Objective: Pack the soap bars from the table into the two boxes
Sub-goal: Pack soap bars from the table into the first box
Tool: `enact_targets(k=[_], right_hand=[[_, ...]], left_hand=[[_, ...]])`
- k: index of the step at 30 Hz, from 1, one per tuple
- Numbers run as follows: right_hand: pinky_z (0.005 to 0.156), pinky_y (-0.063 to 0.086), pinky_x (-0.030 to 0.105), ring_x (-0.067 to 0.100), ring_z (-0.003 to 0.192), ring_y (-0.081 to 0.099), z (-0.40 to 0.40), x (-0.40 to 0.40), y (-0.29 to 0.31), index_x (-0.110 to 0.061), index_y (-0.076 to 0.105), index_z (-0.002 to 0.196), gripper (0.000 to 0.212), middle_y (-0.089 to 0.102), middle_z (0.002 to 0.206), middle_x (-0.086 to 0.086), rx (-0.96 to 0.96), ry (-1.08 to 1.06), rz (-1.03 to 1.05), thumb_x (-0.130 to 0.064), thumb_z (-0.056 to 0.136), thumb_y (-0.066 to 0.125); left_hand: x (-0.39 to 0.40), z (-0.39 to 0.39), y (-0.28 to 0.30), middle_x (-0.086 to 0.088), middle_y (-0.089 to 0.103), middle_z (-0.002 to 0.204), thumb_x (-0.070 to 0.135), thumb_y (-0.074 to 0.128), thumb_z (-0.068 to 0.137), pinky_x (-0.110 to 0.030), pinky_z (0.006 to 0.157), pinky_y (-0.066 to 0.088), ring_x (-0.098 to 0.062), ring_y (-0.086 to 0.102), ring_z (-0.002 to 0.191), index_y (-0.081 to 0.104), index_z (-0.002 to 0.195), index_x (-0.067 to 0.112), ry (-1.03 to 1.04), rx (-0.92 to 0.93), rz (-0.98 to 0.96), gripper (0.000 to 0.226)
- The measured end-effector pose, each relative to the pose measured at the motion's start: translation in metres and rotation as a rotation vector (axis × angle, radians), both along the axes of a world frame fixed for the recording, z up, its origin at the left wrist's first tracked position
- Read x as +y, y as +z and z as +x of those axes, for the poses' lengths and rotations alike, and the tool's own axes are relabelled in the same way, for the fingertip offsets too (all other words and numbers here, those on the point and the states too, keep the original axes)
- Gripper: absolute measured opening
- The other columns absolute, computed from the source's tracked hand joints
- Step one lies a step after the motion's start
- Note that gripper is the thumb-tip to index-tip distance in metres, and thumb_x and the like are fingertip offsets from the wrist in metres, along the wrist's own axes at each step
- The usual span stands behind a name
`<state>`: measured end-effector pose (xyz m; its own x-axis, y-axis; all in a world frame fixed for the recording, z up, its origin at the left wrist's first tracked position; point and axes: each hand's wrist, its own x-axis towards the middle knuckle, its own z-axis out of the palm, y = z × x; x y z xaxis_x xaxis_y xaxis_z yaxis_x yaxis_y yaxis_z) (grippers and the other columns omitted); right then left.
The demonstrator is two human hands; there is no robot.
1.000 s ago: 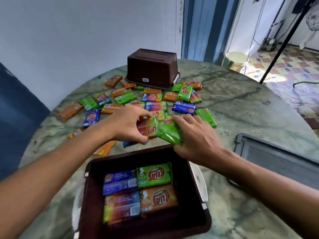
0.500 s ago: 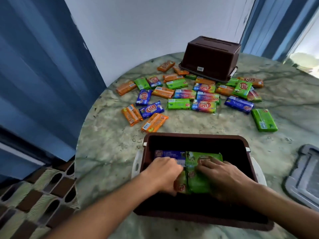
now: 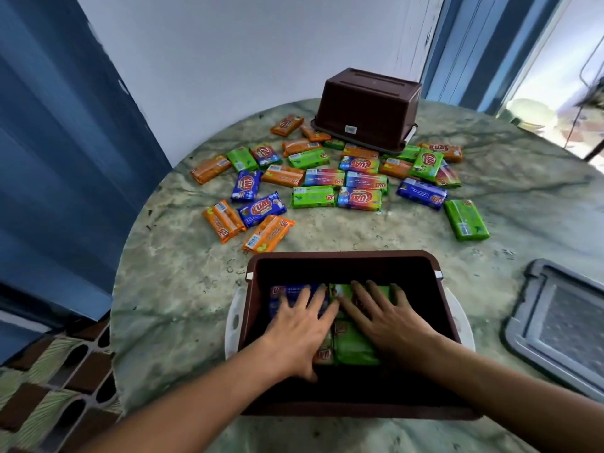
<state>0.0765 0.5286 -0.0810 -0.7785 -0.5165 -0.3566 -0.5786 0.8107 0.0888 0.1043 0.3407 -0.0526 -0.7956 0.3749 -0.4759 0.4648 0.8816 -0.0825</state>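
Observation:
An open brown box (image 3: 343, 260) sits at the table's near edge with several wrapped soap bars inside. My left hand (image 3: 299, 325) lies flat, fingers spread, on a blue bar (image 3: 277, 294) and partly over an orange one. My right hand (image 3: 385, 317) lies flat on the green bars (image 3: 354, 346) beside it. Neither hand grips anything. Several loose bars in orange, green, blue and rainbow wrappers lie scattered across the middle of the table (image 3: 327, 191). A second brown box (image 3: 367, 107) stands upside down at the far side.
A grey lid (image 3: 555, 322) lies on the marble table (image 3: 183, 289) to the right of the near box. White handles stick out at both sides of that box. A blue curtain hangs left, and tiled floor shows below the table edge.
Both hands carried bars from the pile down into the near box, let them go, and now lie flat with fingers spread on top. The camera view swung left and downward.

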Motion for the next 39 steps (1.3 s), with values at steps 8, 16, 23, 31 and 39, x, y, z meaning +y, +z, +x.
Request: enact_targets(k=[8,16,23,31,39], right_hand=[[0.066,0.047,0.069,0.056,0.098,0.059,0.006,-0.020,-0.028,0.005,0.061,0.121,0.057,0.059,0.123,0.031,0.132,0.078,0.114,-0.019,0.082,0.028],[0.096,0.035,0.067,0.050,0.119,0.050,-0.007,-0.011,-0.021,0.014,0.022,0.136,0.085,0.048,0.133,0.034,0.104,0.234,0.115,-0.038,0.075,0.047],[0.110,-0.009,0.065,0.051,0.136,-0.025,-0.002,-0.008,0.000,0.014,-0.028,0.133,0.128,-0.036,0.139,0.034,0.045,0.336,0.113,-0.039,0.068,0.069],[0.109,0.010,0.069,0.053,0.140,0.000,-0.005,-0.006,-0.003,0.014,-0.001,0.144,0.137,0.001,0.151,0.039,0.013,0.314,0.117,-0.042,0.044,0.073],[0.107,0.011,0.069,0.049,0.140,0.005,-0.005,-0.005,-0.021,0.012,-0.007,0.143,0.151,0.011,0.150,0.036,0.071,0.287,0.089,-0.045,0.036,0.082]], left_hand=[[0.006,0.002,-0.021,-0.026,-0.014,0.153,0.049,0.071,0.074,-0.075,0.099,0.018,-0.045,-0.004,0.140,-0.016,0.146,0.002,-0.054,0.112,-0.124,0.122],[0.000,-0.004,-0.029,-0.029,-0.010,0.152,0.064,0.061,0.075,-0.069,0.103,0.019,-0.047,0.000,0.139,-0.014,0.145,-0.002,-0.180,0.158,-0.149,0.121],[0.000,-0.004,-0.033,-0.032,-0.016,0.151,0.061,0.058,0.079,-0.071,0.103,0.013,-0.049,-0.007,0.139,-0.016,0.145,-0.002,-0.168,0.130,-0.140,0.118],[-0.001,-0.005,-0.035,-0.031,-0.022,0.150,0.061,0.055,0.080,-0.071,0.104,0.006,-0.049,-0.014,0.139,-0.019,0.144,-0.002,-0.149,0.090,-0.115,0.116],[-0.002,-0.002,-0.035,-0.030,-0.025,0.150,0.059,0.058,0.080,-0.070,0.105,0.003,-0.049,-0.015,0.139,-0.021,0.143,-0.002,-0.111,0.105,-0.101,0.118]])
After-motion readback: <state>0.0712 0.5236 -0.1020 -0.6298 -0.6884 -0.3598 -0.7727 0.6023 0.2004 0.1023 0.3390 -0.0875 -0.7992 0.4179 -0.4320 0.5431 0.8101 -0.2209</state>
